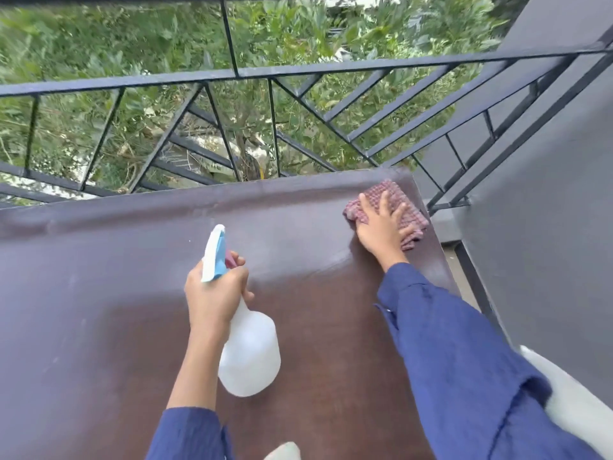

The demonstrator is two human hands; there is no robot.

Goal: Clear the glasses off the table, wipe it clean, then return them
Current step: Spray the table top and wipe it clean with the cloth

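A dark brown table (99,310) fills the lower view, with no glasses on it. My left hand (214,293) grips the neck of a white spray bottle (248,353) with a blue and white nozzle, held above the table's middle. My right hand (381,227) lies with spread fingers pressing a pink checked cloth (378,194) onto the table's far right corner. Both arms wear blue sleeves.
A black metal railing (265,73) runs just behind the table's far edge, with green trees beyond it. A grey wall (547,227) stands close on the right. Something white (570,393) sits at the lower right beside the table.
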